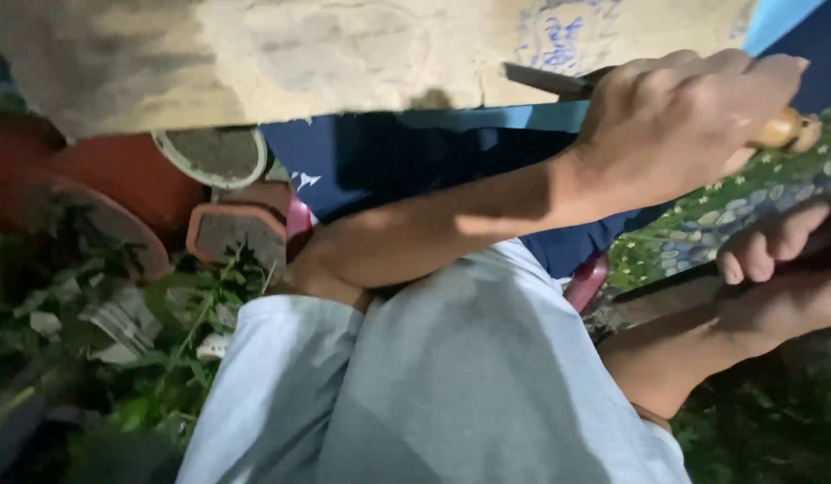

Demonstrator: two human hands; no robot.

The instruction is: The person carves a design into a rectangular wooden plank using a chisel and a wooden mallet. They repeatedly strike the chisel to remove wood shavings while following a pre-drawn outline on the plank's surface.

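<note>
Head view: I look down over a pale grey sleeve (451,376) at two bare arms reaching to the right of the picture; the shot is tilted and soft
Left hand (684,116): clenched around the wooden handle of a blade tool (785,133); knuckles on top, wrist bent across the body
Blade tool: its dark flat metal blade (545,81) lies against the lower edge of the wooden plank (299,54); the rounded, glossy handle end shows past the fingers; I cannot tell whether it is a chisel or a knife
Right hand (774,287): lower down, well apart from the blade, fingers curled over a dark edge (827,255) that I cannot identify
Doing it well: I judge that the blade wants a low, flat angle on the plank; a firm wrist; short, controlled pressure; the right hand kept out of the blade's line
Plank: pale raw wood, rough and mottled, with blue scribbles near the blade
Blue surface (388,161): smooth, dark navy with a lighter blue border, just below the plank
Clay pots (120,179): matt terracotta, round-rimmed, at the left among green leaves (164,376)
Patterned cloth (729,211): green with small pale flowers, between the two hands
</note>
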